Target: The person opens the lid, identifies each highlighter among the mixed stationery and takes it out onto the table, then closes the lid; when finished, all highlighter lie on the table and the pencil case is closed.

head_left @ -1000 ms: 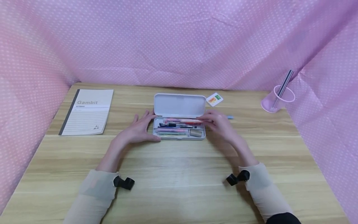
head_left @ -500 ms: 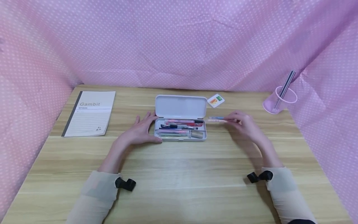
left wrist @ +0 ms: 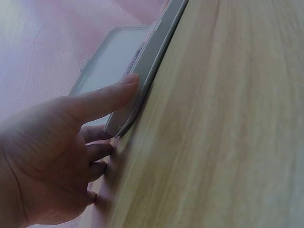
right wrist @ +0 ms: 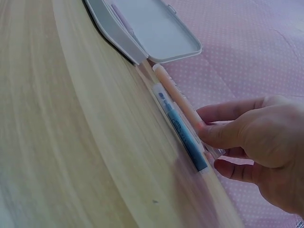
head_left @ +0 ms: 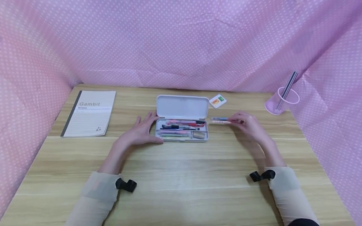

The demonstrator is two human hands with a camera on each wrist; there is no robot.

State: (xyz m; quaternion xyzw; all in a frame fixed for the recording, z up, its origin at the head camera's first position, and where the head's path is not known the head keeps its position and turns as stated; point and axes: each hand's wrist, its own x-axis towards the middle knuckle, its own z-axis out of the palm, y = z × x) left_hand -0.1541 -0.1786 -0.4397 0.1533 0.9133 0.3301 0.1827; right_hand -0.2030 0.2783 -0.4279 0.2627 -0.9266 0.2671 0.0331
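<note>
A white pencil case (head_left: 182, 106) stands with its lid raised, holding several pens (head_left: 183, 125) and a beige-grey block (head_left: 199, 135) in a small compartment. My left hand (head_left: 140, 130) holds its left end; in the left wrist view the thumb (left wrist: 114, 97) presses the front wall, and the index fingertip is hidden behind the case. Right of the case, my right hand (head_left: 246, 124) pinches a peach pen (right wrist: 178, 97) near one end between thumb and fingers. Beside it lies a blue pen (right wrist: 183, 135) with a clear end, on the table.
A notebook (head_left: 89, 113) lies at the table's left. Behind the case's right corner is a small white card-like item (head_left: 217, 101) with coloured print. At the right stands a pink mesh cup (head_left: 271, 103) with dark sticks (head_left: 289, 83). Pink dotted cloth (head_left: 181, 47) hangs around the table.
My right hand has moved right from inside the pencil case, bringing the peach pen down beside the blue one. During the last half second it has barely moved. My left hand stays put.
</note>
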